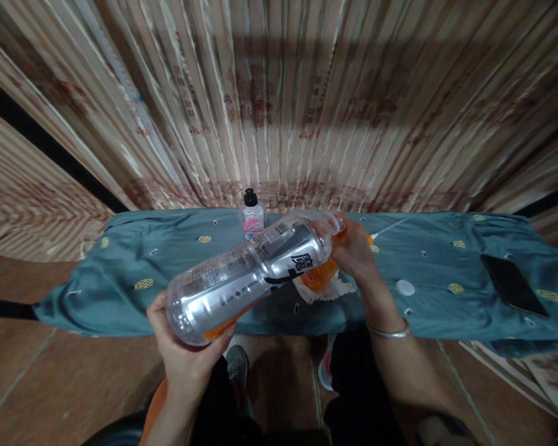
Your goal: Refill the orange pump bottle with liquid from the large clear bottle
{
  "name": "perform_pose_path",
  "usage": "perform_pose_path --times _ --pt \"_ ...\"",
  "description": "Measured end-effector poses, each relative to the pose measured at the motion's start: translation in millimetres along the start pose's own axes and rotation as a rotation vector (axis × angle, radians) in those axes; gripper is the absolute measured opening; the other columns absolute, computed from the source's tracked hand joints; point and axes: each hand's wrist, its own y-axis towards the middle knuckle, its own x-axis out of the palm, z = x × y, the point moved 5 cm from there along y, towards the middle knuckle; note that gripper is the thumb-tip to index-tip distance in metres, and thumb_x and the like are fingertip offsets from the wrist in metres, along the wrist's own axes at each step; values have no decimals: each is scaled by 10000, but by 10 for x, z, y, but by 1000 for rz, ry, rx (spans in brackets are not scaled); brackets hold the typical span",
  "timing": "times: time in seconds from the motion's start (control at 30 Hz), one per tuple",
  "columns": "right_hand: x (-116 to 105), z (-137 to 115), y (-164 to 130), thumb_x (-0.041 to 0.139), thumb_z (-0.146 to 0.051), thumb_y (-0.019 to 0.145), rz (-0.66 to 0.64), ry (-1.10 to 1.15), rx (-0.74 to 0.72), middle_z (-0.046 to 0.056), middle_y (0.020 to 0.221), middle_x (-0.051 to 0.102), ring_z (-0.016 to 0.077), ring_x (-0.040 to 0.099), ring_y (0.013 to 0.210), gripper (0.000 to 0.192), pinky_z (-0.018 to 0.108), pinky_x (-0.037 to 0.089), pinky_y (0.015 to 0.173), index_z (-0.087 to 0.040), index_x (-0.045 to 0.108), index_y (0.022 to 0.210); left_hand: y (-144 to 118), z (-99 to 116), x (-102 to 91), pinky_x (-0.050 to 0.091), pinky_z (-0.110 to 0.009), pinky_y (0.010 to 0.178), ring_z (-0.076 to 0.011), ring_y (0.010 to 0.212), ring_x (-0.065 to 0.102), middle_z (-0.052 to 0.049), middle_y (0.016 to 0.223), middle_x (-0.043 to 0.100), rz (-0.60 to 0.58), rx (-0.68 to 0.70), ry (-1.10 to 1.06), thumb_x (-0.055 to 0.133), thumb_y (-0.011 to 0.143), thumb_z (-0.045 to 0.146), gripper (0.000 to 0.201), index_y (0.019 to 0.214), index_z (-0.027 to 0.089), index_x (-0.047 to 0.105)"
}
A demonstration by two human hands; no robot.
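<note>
Bottle [251, 272] tilted, left hand [186, 353] base — right hand [353, 251] neck

A large clear plastic bottle [248, 269] with a glossy silver label gleams over a bench draped in matt teal cloth [446, 266], softly creased and dotted with yellow woven motifs. Crumpled white paper [323, 291] lies near the front edge; a small clear plastic bottle with a black cap [252, 215] stands at the back edge. A glossy black phone [514, 285] lies toward the right end. Pleated satin-sheen curtain [279, 99] behind.
</note>
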Motion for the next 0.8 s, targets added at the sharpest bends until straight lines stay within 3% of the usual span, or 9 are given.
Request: perform_pose_path --times 0.13,0.4,0.5,0.67,0.8 --pt "-28 11 71 720 -504 805 -51 -1 -5 19 678 722 205 649 629 293 323 491 640 -211 710 803 -21 -53 -22 489 -350 972 -263 1135 605 -79 1214 574 -79 41 16 975 572 321 857 1296 229 526" --pt "32 53 73 733 -464 800 -53 83 -10 18 703 728 190 641 643 266 310 499 652 -198 732 802 -37 -57 -33 495 -343 955 -258 1126 599 -81 1211 574 -82 77 8 975 580 314 851 1298 228 526" --pt "43 51 37 718 -452 819 -5 78 6 27 734 745 200 655 665 245 316 508 672 -207 731 811 -23 -38 -8 487 -339 946 -252 1111 598 -79 1200 573 -74 36 -14 977 559 312 849 1275 225 530" --pt "45 -10 12 675 -455 842 36 23 18 39 708 743 205 644 626 262 316 469 623 -205 719 780 -22 2 5 459 -339 954 -242 1087 580 -66 1173 559 40 -41 -76 987 466 327 876 1211 218 539" --pt "33 -57 3 650 -449 846 51 -5 5 34 692 737 205 642 624 256 315 448 616 -211 702 768 -23 -61 -21 478 -358 961 -256 1115 594 -72 1201 568 -15 -57 -44 980 477 305 885 1237 228 535"
